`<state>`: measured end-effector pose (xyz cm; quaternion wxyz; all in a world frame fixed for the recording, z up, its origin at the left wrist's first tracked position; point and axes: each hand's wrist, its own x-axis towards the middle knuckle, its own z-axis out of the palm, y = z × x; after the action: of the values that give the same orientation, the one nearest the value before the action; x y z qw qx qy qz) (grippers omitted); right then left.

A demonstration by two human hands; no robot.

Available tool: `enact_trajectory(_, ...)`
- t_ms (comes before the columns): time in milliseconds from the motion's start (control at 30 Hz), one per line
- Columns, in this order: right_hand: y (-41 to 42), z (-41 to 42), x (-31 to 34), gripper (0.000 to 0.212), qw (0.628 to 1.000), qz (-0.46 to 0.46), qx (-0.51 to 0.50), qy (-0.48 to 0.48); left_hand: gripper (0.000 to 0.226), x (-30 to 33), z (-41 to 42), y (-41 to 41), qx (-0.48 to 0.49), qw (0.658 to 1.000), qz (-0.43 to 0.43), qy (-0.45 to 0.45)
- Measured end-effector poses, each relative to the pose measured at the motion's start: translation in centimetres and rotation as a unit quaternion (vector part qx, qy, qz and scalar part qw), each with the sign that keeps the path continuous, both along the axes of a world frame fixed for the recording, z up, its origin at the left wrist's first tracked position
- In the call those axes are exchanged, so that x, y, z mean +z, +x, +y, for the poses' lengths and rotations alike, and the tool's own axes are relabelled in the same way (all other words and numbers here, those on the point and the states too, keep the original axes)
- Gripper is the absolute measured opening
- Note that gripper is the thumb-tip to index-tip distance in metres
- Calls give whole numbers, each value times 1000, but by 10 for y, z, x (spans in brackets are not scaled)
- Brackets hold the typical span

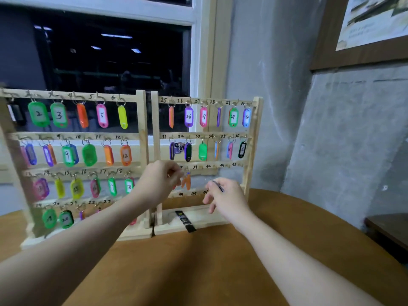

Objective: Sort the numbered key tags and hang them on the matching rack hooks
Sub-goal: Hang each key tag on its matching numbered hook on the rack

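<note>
Fingers of your left hand (162, 176) are pinching an orange tag (186, 181) at the right rack (251, 151) (third row); your right hand (223, 193) is gripping something thin, unidentifiable. Next, probably seating its ring.

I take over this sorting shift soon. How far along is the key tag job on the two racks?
Mostly done: the left rack shows tags on its visible rows, and the right rack has rows 25-30 and 31-36 filled. In hand: the left hand works at the orange tag near hook 38, while the right hand pinches a thin dark item. Left: hooks 39-42 and 44-46 look bare.
</note>
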<state>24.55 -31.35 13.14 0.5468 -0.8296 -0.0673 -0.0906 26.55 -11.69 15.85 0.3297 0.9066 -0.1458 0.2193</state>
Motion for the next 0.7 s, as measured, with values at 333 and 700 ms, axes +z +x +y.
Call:
enact_trajectory(333,31,12,-4,30,997,-21,-66,31,25,19,-37,25,17,999,-17,48)
enact_trajectory(700,41,18,-3,33,995,-68,-71,-16,29,17,-47,29,68,990,-7,123)
